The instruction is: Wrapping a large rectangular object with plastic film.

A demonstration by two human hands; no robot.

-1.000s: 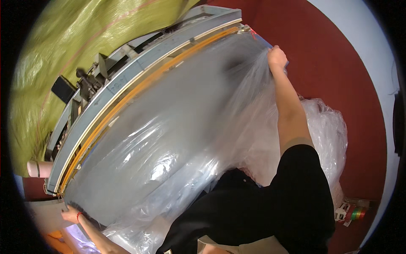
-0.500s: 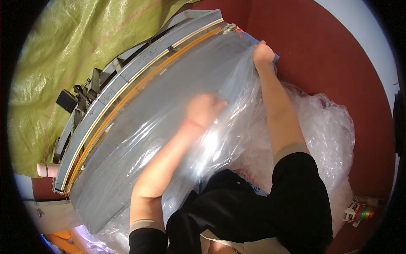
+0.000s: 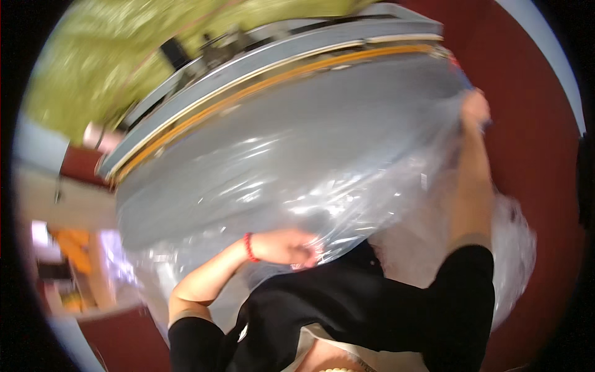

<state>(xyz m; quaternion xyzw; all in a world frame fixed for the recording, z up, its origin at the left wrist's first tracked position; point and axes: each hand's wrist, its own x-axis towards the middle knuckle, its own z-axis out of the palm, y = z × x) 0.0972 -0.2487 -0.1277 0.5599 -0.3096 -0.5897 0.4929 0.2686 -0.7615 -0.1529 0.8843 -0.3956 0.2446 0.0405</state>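
Left hand: [image 3: 286,247] closed on the near edge of the clear plastic sheet [image 3: 297,180], fingers curled into the film, close in front of the body; red cord bracelet [image 3: 248,247] at the wrist.
Right hand: [image 3: 476,109] stretched far forward and up, at the sheet's far right corner; seems to pinch the film there, though motion blur hides the fingers, so grip cannot be told for sure.
Plastic sheet: spread between both hands over the grey surface [image 3: 260,142], glossy, wrinkled, with bright glare patches near the left hand; loose excess bunched below the right forearm, hanging off the near right side.
Grey surface: wide, flat, lying beyond the left hand and left of the right hand, almost fully covered by the film.
Sealing bar: [image 3: 266,77] long grey frame with an orange strip along the surface's far edge, well beyond the left hand, ending just past the right hand.
Green sheeting: [image 3: 118,56] crumpled, beyond the bar, far from both hands.
Floor: [image 3: 533,155] dark red, right of the right hand.
Sleeves: black, short, on both arms.
Sharpness: whole view smeared by movement; small details unreadable.
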